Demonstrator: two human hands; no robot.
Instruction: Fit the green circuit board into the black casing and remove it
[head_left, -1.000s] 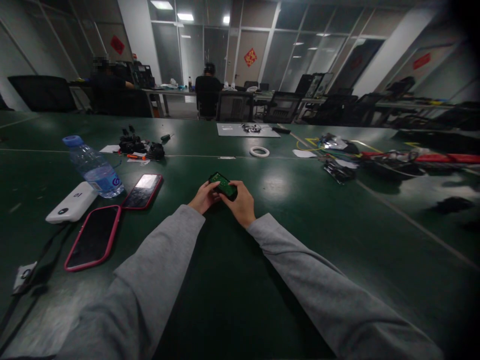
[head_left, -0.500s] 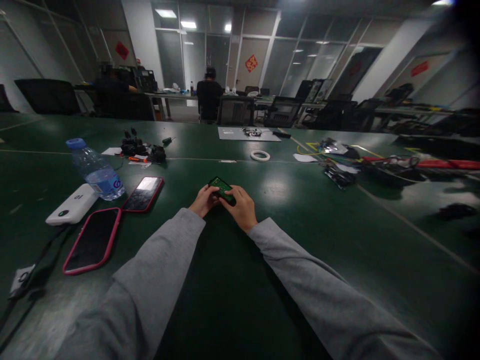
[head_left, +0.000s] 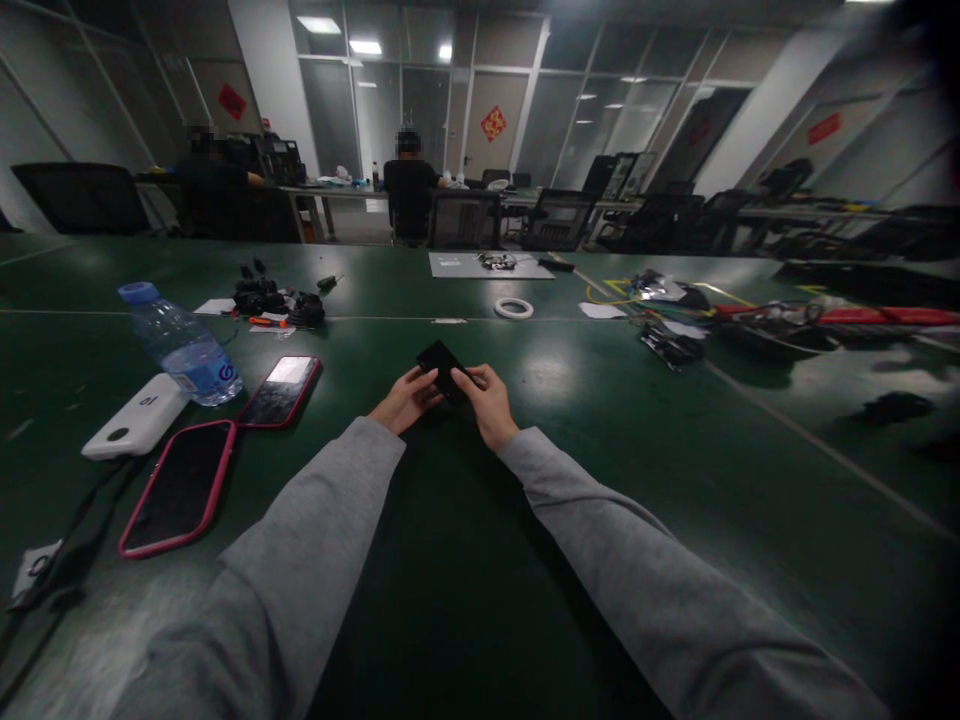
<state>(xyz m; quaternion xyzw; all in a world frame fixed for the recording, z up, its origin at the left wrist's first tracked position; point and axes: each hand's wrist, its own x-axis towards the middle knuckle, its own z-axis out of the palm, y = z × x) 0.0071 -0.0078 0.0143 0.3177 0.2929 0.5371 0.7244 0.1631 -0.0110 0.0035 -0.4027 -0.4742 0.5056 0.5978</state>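
A small black-cased circuit board is between my two hands, just above the green tabletop, with its plain black face showing. My left hand grips its near left side, thumb on top and fingers curled beneath. On the right, my right hand pinches the other side between thumb and fingers. Its lower edge is partly hidden by my thumbs and fingers. Left of my hands lie a phone with a lit screen and a dark phone in a pink case.
At left stand a water bottle and a white power bank with a cable. Farther back are black parts, a screwdriver, a tape roll and a white board. Wires and packets lie right. Two people sit beyond.
The circuit board has turned over in my hands: its green component side was showing, and now the black face is. Both hands still hold it. The whole view has shifted slightly.
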